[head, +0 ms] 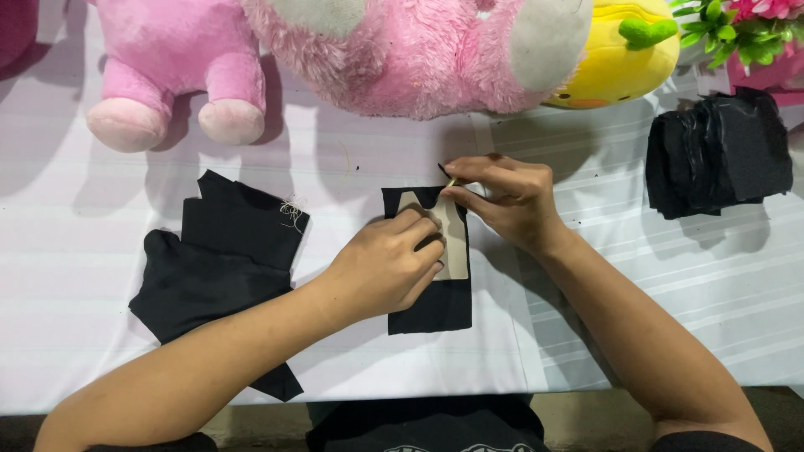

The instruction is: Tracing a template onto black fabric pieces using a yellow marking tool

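A small black fabric rectangle (435, 305) lies on the white tablecloth (84, 243). On it rests a beige card template (456, 247). My left hand (385, 268) presses down on the template with bent fingers. My right hand (507, 201) pinches a thin yellowish stick, perhaps chalk or a pencil (450, 182), with its tip at the template's upper edge.
A pile of black fabric scraps (222, 259) lies to the left. A stack of cut black pieces (720, 155) sits at the right. Pink plush toys (176, 75), a yellow plush (620, 54) and a flower pot (754, 33) line the far edge.
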